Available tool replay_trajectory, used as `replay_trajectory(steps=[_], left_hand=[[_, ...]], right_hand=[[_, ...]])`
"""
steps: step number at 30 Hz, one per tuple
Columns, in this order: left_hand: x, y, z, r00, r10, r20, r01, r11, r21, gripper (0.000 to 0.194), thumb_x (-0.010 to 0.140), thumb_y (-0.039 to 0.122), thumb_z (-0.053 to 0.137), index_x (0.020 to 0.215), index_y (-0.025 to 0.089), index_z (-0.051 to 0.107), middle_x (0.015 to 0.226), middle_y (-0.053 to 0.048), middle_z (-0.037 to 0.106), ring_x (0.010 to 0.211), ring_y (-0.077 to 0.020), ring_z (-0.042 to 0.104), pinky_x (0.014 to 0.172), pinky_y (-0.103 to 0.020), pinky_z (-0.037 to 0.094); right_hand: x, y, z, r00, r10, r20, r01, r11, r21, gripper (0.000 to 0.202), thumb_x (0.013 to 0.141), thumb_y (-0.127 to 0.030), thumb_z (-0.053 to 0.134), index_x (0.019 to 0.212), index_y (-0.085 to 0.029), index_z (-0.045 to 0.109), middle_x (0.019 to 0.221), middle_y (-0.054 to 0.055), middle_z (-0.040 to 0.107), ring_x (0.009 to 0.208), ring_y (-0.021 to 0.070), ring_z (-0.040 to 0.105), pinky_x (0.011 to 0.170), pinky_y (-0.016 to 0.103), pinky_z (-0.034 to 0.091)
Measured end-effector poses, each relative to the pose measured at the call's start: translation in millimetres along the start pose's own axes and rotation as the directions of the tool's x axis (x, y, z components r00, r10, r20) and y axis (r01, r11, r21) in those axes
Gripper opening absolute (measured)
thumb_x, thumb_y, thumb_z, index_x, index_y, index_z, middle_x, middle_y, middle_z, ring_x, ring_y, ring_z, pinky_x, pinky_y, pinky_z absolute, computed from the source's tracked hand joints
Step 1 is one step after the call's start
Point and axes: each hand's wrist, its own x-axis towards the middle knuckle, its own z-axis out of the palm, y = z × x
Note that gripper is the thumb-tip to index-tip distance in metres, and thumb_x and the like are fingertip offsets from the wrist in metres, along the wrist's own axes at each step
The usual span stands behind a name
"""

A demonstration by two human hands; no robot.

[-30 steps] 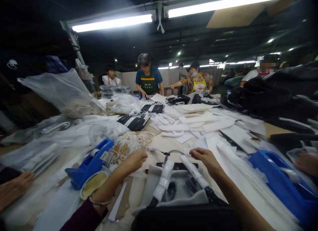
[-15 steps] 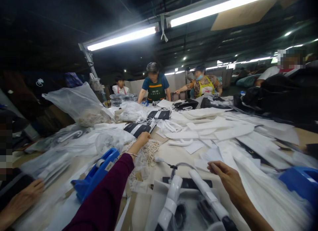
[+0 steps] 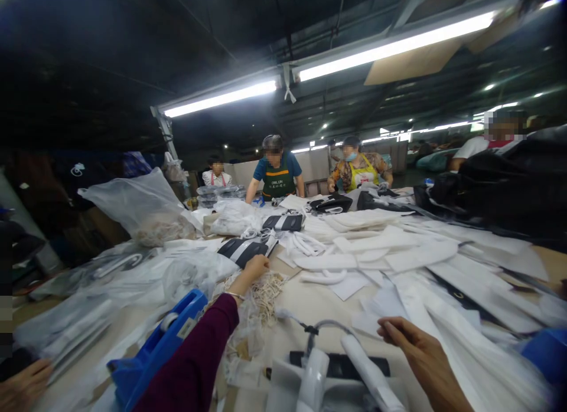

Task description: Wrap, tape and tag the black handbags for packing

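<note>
- Left hand (image 3: 257,267) over cord pile (image 3: 269,294) on tabletop (image 3: 312,297); right hand (image 3: 405,338) near wrapped handles (image 3: 313,378); fingers narrow, can't tell if gripping;
- cords look light, limp, tangle-prone; pinch single strand;
- handles probably springy, wrap slippery; grasp mid-length

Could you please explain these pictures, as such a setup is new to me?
No machine: these are a person's bare hands, filmed by one camera on that person's head. On the beige tabletop lie flat white pieces, a pile of cream cords and a blue plastic holder; two white-wrapped tubes show at the near edge. The left hand, past a purple sleeve, is at the cream cords, near a folded black item with a pale band; whether it grips anything is hidden. The right hand, bent, is right of the tubes, holding nothing visible. Another person's hand shows at the left edge.
</note>
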Motion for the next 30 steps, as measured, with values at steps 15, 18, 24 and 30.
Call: replay_trajectory(steps=[15,18,24,30], left_hand=[[-21.0,-1.5,-63.0,0.928,-0.134,-0.348,-0.123,0.77,-0.626,0.023,0.063,0.036,0.064,0.065,0.014,0.057,0.047,0.004,0.051,0.046,-0.0097,0.047,0.047,-0.022,0.034],[-25.4,0.0,-76.8,0.921,-0.153,-0.359,-0.134,0.741,-0.658,0.025,0.064,0.038,0.059,0.071,0.014,0.059,0.049,0.005,0.049,0.047,-0.0088,0.045,0.049,-0.021,0.034],[-37.1,11.5,-103.0,0.937,-0.134,-0.324,-0.14,0.704,-0.697,0.035,0.071,0.044,0.052,0.077,0.012,0.064,0.055,0.002,0.051,0.052,-0.0102,0.047,0.052,-0.022,0.038],[-65.2,44.7,-128.2,0.948,-0.047,-0.315,-0.186,0.72,-0.669,0.037,0.073,0.045,0.056,0.074,0.012,0.071,0.056,0.001,0.049,0.057,-0.011,0.044,0.055,-0.023,0.036]], right_hand=[[0.0,4.3,0.2,0.999,-0.026,0.018,0.026,0.999,0.025,0.04,0.075,-0.056,0.06,0.091,-0.021,0.069,0.087,0.006,0.073,0.089,0.026,0.066,0.083,0.035,0.046],[-1.2,1.7,0.2,1.0,-0.024,0.017,0.023,0.999,0.031,0.04,0.075,-0.056,0.06,0.092,-0.02,0.069,0.088,0.006,0.073,0.09,0.0269,0.066,0.084,0.036,0.046],[-3.9,-8.1,-3.8,1.0,-0.013,-0.014,0.014,0.998,0.056,0.04,0.072,-0.056,0.064,0.09,-0.021,0.07,0.087,0.008,0.074,0.089,0.0287,0.066,0.087,0.04,0.046],[-9.0,-55.3,-9.4,0.999,-0.037,-0.002,0.036,0.967,0.252,0.045,0.066,-0.055,0.07,0.091,-0.018,0.071,0.088,0.01,0.073,0.089,0.0293,0.066,0.088,0.042,0.047]])
